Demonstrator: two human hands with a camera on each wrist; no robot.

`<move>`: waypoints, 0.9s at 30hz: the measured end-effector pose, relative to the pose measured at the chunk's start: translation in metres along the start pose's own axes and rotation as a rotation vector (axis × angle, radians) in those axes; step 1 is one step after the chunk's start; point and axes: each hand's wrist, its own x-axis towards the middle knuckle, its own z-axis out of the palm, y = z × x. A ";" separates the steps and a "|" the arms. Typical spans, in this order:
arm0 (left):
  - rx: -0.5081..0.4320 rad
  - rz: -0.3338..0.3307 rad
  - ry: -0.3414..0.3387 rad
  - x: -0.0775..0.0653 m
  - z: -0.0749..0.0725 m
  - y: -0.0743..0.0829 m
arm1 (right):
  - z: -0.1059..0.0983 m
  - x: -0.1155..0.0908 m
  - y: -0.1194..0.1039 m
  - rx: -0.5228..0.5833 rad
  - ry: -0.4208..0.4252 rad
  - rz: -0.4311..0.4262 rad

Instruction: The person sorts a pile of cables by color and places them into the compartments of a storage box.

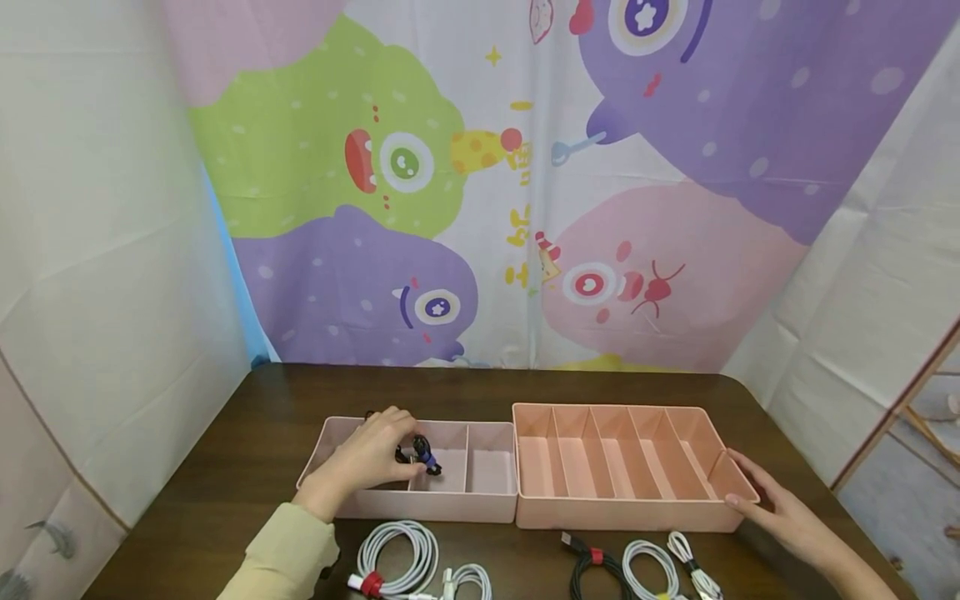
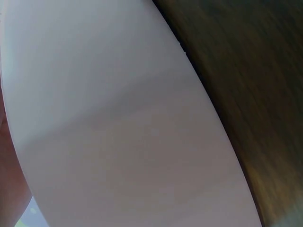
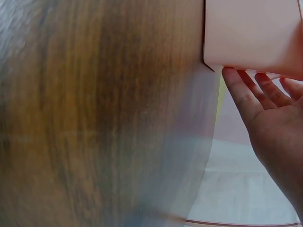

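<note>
On the worktop (image 1: 225, 475), the peach box (image 1: 630, 514) stands beside the pale box (image 1: 435, 506). The right hand (image 1: 780, 512), fingers fairly straight, rests against the peach box's end; the left hand (image 1: 375, 452) pinches a black cable (image 1: 420, 445) (purple tie (image 1: 428, 458) round it), in or just above the pale box, I cannot tell which.

No legible text, label, brand or number in any view. Only writing is yellow lettering (image 1: 518, 237) on the curtain (image 1: 491, 196), stacked in a vertical row along the middle fold, partly beside the printed party hat's red tip (image 1: 511, 139). Top mark reads as a short bar; the rest is too blurred to make out.
</note>
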 end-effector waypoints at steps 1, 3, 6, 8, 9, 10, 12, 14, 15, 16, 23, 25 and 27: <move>0.005 0.002 0.001 0.000 0.000 0.000 | 0.000 0.000 0.000 0.002 -0.001 0.000; 0.004 0.002 0.002 0.000 0.000 0.001 | 0.000 0.000 0.000 0.000 -0.006 0.006; 0.009 0.001 -0.001 0.000 0.000 0.001 | -0.001 0.001 -0.001 -0.006 -0.017 0.024; 0.008 -0.003 -0.006 0.001 0.000 0.001 | -0.001 0.001 -0.001 -0.011 -0.022 0.033; 0.009 -0.004 -0.008 0.001 0.001 0.001 | -0.002 0.001 -0.001 -0.013 -0.022 0.037; 0.009 -0.004 -0.009 0.001 0.001 0.001 | -0.002 0.001 -0.001 -0.017 -0.022 0.040; 0.008 -0.004 -0.012 0.002 0.001 0.002 | -0.001 0.001 -0.001 -0.021 -0.020 0.040; 0.008 -0.002 -0.012 0.002 0.000 0.002 | -0.001 0.001 -0.001 -0.027 -0.019 0.040; 0.010 -0.003 -0.015 0.002 0.000 0.002 | -0.001 0.001 -0.001 -0.026 -0.018 0.038; 0.011 -0.004 -0.017 0.002 0.000 0.002 | -0.001 0.001 -0.001 -0.025 -0.018 0.035; 0.026 0.002 -0.027 0.002 0.000 0.001 | 0.000 0.000 0.000 -0.005 -0.011 0.019; 0.025 0.007 -0.025 0.002 0.000 0.001 | 0.000 0.000 0.000 -0.003 -0.009 0.014; 0.023 0.009 -0.024 0.002 0.000 0.001 | 0.000 0.000 0.000 -0.004 -0.010 0.011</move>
